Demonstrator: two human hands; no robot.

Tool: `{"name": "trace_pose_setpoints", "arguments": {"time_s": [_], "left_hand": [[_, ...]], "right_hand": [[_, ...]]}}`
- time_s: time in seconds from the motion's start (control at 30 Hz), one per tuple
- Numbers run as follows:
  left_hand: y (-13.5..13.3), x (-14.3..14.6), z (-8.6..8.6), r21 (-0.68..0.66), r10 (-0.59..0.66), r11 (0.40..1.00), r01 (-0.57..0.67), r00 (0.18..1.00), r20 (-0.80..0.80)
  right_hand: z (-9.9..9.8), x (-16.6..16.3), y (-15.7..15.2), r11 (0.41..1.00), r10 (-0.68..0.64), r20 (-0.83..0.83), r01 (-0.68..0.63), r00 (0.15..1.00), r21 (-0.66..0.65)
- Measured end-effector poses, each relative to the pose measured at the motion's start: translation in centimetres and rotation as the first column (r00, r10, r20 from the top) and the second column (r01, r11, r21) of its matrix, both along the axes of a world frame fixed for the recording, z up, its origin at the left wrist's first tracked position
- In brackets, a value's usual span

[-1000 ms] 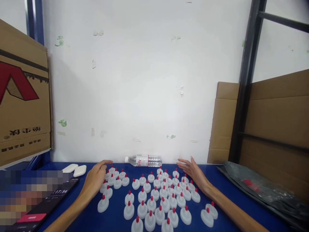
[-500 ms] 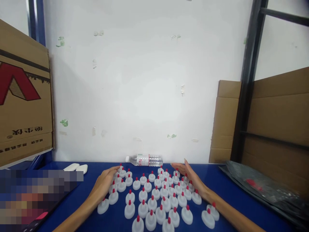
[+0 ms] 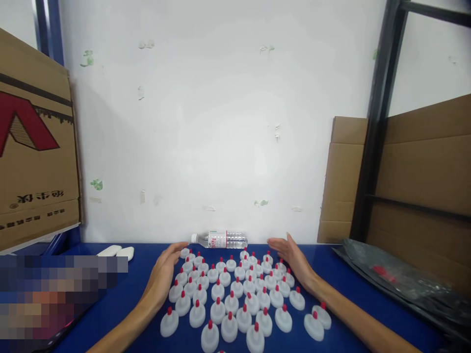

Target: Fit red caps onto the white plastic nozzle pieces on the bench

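Many small, translucent white oval bottles with red pointed caps (image 3: 237, 288) stand upright in a loose cluster on the blue table (image 3: 110, 304). My left hand (image 3: 165, 269) borders the cluster's left side, fingers stretched forward and palm turned inward, at or very near the outermost bottles. On the far right side is my right hand (image 3: 296, 262), with its fingers extended and thumb raised, close beside the bottles there. Neither hand grasps anything. Two bottles (image 3: 318, 321) sit apart by my right forearm.
A clear plastic water bottle (image 3: 221, 239) lies on its side against the white wall. Left are two white rounded objects (image 3: 117, 251), a pixelated area and a large printed carton (image 3: 37, 147). A grey plastic bag (image 3: 397, 279) and cardboard sheets (image 3: 342, 181) occupy the right side.
The left-side bottles have shifted inward, closer together, along with my left hand. My right hand has moved slightly outward from the cluster. The view has shifted a little.
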State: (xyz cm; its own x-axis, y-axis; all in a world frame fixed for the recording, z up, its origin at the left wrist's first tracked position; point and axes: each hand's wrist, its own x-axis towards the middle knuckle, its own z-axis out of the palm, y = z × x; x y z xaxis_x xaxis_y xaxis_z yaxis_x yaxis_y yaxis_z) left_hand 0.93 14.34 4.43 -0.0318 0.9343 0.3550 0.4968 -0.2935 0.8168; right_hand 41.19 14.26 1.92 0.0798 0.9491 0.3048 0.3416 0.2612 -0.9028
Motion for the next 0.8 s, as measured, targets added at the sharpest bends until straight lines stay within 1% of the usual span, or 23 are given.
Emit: {"name": "trace_pose_setpoints", "arguments": {"time_s": [0.1,0.17,0.27,0.37,0.47,0.57,0.67,0.8], "left_hand": [[0.9,-1.5,0.8,0.053,0.098,0.994,-0.091,0.984,-0.15],[1.5,-2.5,0.9,0.076,0.138,0.99,-0.121,0.946,-0.292],[2.4,-3.4,0.4,0.067,0.158,0.987,-0.144,0.842,-0.515],[3.0,-3.6,-0.3,0.044,0.153,0.985,-0.166,0.728,-0.668],[3.1,-3.5,-0.6,0.021,0.094,0.993,-0.118,0.652,-0.753],[2.8,-3.4,-0.5,0.0,0.044,0.997,-0.073,0.599,-0.799],[2.6,-3.4,-0.3,-0.006,0.028,0.998,-0.058,0.567,-0.823],[2.4,-3.4,-0.3,-0.011,0.017,0.999,-0.049,0.546,-0.837]], "right_hand": [[0.5,2.4,0.4,0.984,-0.178,0.182,0.176,0.967,0.027],[0.6,3.6,0.2,0.971,-0.23,0.362,0.238,0.903,0.023],[0.5,4.0,-0.4,0.966,-0.202,0.616,0.259,0.761,-0.002],[0.3,3.3,-0.8,0.962,-0.169,0.772,0.273,0.613,-0.006],[0.5,2.7,-1.0,0.959,-0.152,0.857,0.284,0.493,0.006],[0.9,2.5,-1.1,0.957,-0.134,0.904,0.289,0.407,0.012],[1.0,2.4,-1.3,0.957,-0.123,0.929,0.289,0.35,0.017],[1.0,2.3,-1.3,0.957,-0.118,0.945,0.29,0.306,0.026]]}}
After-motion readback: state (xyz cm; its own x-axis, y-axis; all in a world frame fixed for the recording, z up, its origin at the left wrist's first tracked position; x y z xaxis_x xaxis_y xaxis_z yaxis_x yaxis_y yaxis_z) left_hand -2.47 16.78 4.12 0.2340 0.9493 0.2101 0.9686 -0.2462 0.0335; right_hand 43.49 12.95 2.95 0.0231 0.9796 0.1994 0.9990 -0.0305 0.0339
